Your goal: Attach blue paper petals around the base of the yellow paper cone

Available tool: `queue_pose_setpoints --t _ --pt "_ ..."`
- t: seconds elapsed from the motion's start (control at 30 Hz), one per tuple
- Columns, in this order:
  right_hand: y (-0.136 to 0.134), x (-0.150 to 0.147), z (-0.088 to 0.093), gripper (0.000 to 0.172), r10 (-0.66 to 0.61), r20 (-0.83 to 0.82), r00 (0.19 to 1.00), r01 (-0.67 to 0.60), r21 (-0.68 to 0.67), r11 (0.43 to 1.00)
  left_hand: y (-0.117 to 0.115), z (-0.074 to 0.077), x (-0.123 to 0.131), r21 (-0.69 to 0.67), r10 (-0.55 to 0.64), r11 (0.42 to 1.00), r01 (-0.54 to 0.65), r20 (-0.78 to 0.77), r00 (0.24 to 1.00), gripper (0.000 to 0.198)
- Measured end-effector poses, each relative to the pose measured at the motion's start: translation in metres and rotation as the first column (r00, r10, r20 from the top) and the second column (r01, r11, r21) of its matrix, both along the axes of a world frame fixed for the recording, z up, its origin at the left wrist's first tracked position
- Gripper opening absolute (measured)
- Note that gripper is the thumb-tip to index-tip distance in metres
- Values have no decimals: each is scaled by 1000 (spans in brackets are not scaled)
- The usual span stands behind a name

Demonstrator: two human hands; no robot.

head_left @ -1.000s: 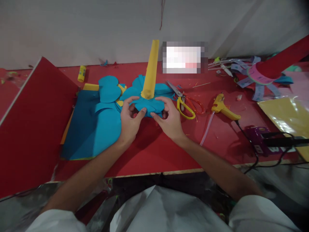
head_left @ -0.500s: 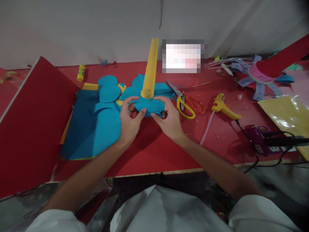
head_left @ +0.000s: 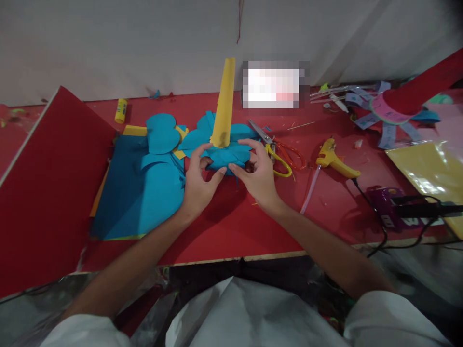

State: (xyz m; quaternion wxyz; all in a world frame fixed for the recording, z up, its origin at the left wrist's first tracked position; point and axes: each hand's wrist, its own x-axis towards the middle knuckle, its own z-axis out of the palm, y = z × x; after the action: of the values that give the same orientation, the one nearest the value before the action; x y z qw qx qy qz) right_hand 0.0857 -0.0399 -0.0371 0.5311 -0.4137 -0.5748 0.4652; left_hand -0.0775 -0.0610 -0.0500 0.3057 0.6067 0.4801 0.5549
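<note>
Between my hands is a blue paper flower (head_left: 226, 156) with overlapping petals. A tall yellow paper tube (head_left: 224, 103) stands up from its middle, leaning slightly right at the top. On the flower's left side, my left hand (head_left: 200, 180) has its thumb at the near petals and its fingers curled at the edge. My right hand (head_left: 258, 176) grips the opposite side the same way, thumb in front. Some fingertips are hidden behind or under the petals. Scissors (head_left: 277, 156) with yellow and orange handles lie just beyond my right hand.
Blue paper sheets (head_left: 137, 188) and a heart-shaped cutout (head_left: 161, 134) lie left, near an upright red board (head_left: 50, 193). A glue stick (head_left: 121, 111) stands behind. At right are a yellow glue gun (head_left: 336, 159), a corded purple box (head_left: 392, 207) and another paper flower on a red tube (head_left: 423, 91).
Both hands have shifted slightly right along the flower's near edge, and their fingers have loosened a little. The near petals sit differently, and the yellow tube has moved slightly left.
</note>
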Motion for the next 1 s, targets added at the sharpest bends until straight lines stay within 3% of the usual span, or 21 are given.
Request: queue_pose_setpoints --t 0.1,0.27,0.37,0.43,0.57,0.73,0.83,1.0 --pt "3 4 -3 58 -10 76 997 6 51 999 3 -3 -4 1 4 1000 -3 -41 999 62" --pt "12 23 5 48 -151 139 979 125 185 975 6 -1 -11 41 14 999 -9 -123 992 63" --pt "19 34 12 39 -198 112 974 168 228 959 5 5 -13 16 -61 998 64 -152 987 65" --pt "22 37 14 39 -116 128 985 89 200 976 5 11 -15 -26 -168 986 166 -149 975 68" --pt "24 36 11 44 219 124 968 -230 83 970 7 26 -27 -143 -450 889 435 -99 888 79" --pt "19 33 14 40 451 101 887 -456 24 890 9 41 -45 -343 -670 705 621 -35 742 95" --pt "15 32 16 38 516 170 839 -526 16 850 9 44 -51 -398 -724 636 662 -10 690 102" --pt "15 29 8 44 477 307 824 -528 109 842 9 43 -52 -422 -776 567 708 13 630 106"
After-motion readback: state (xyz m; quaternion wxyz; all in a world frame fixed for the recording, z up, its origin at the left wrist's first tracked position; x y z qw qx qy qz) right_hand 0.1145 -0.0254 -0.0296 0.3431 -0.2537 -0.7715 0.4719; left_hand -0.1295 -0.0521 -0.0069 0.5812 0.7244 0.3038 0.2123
